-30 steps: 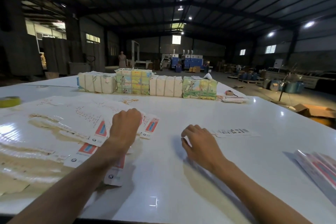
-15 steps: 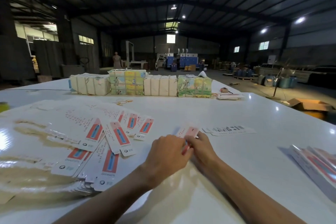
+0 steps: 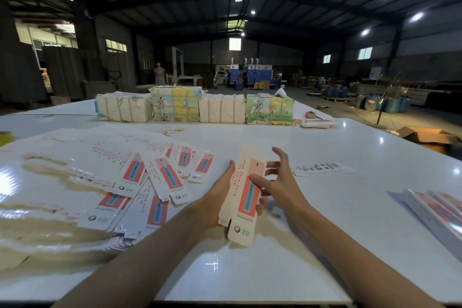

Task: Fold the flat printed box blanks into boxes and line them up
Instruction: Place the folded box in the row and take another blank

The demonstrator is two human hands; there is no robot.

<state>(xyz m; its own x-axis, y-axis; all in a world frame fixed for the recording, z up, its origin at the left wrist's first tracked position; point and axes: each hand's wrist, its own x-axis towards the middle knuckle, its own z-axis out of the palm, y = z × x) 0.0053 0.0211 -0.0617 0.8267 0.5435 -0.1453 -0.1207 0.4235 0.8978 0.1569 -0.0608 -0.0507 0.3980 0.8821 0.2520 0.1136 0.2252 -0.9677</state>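
The left hand grips one box blank from beneath, over the middle of the bench, right of the fanned blanks, while the right hand, fingers spread, touches its right side.

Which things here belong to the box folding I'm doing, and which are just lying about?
For the job: red-and-white printed card box blank in the left hand, right hand touching it; fanned pile of flat printed blanks; long folded printed boxes at the right edge.
Lying about: strapped paper bundles at the far edge; yellow tape roll; loose rubber bands; brown cardboard carton on the floor.
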